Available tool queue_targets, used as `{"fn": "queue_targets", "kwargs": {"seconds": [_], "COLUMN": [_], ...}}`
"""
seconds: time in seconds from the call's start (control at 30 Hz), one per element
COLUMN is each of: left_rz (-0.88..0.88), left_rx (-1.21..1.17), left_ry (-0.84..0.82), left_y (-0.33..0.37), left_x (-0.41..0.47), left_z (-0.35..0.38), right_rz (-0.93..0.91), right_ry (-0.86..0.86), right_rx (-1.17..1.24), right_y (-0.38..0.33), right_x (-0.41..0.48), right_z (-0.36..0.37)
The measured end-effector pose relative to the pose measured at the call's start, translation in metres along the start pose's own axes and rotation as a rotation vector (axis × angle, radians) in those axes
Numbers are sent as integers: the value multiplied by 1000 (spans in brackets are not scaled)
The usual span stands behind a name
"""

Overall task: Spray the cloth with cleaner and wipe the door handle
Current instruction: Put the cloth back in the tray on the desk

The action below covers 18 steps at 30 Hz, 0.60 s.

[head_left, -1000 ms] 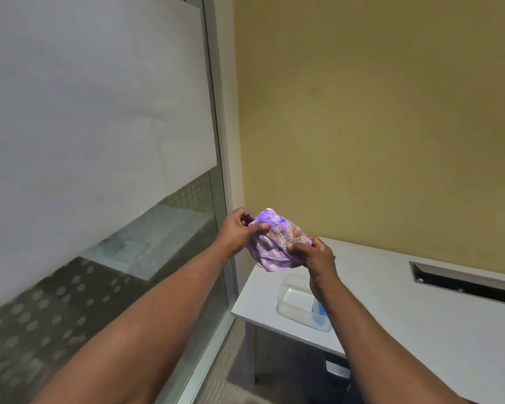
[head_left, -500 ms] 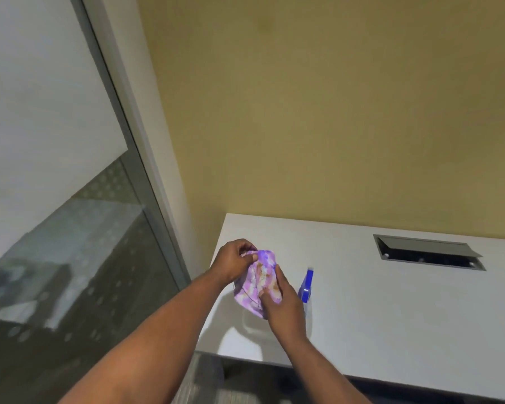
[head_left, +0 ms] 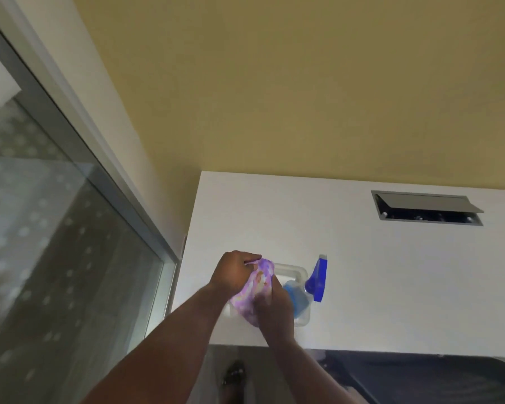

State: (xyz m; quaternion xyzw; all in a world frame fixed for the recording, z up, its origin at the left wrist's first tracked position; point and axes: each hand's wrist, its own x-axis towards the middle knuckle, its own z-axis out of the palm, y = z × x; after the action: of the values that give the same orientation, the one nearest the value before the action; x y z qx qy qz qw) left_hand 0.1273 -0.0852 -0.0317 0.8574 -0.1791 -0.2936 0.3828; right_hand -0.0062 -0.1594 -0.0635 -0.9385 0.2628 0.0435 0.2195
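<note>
A bunched purple and pink cloth (head_left: pixel 258 287) sits between both my hands, low over a clear plastic tub (head_left: pixel 296 271) on the white table (head_left: pixel 391 287). My left hand (head_left: pixel 235 272) grips the cloth's top left. My right hand (head_left: pixel 274 310) presses on its lower right side. A spray bottle (head_left: pixel 299 298) with pale blue liquid and a dark blue trigger head (head_left: pixel 318 279) lies in the tub, just right of my right hand. No door handle is in view.
A glass wall with a grey metal frame (head_left: pixel 99 176) runs along the left. A yellow wall is behind the table. An open grey cable hatch (head_left: pixel 426 209) is set into the tabletop at right. A dark chair seat (head_left: pixel 420 377) and a shoe (head_left: pixel 235 371) are below the table's front edge.
My view has swung down and right from the glass wall to the table. Both hands have carried the cloth down to the tub beside the spray bottle.
</note>
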Motion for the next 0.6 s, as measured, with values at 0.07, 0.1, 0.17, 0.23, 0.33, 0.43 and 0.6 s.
{"fn": "queue_targets", "kwargs": {"seconds": [0.07, 0.1, 0.17, 0.23, 0.33, 0.43, 0.6], "left_rz": [30, 55, 117, 159, 176, 213, 197], "left_rx": [40, 74, 174, 272, 370, 450, 518], "left_ry": [-10, -7, -7, -17, -25, -38, -79], "left_y": [-3, -4, -7, -12, -18, -23, -31], "left_x": [4, 5, 10, 15, 19, 18, 12], "left_z": [3, 4, 7, 9, 11, 14, 14], "right_rz": [-12, -56, -14, 123, 136, 171, 210], "right_ry": [-45, -34, -43, 31, -122, -182, -230], "right_rx": [-127, -146, -90, 100, 16, 85, 73], "right_y": [0, 3, 3, -3, -3, -2, 4], "right_x": [1, 2, 5, 10, 12, 14, 21], "right_z": [5, 12, 15, 12, 18, 25, 28]}}
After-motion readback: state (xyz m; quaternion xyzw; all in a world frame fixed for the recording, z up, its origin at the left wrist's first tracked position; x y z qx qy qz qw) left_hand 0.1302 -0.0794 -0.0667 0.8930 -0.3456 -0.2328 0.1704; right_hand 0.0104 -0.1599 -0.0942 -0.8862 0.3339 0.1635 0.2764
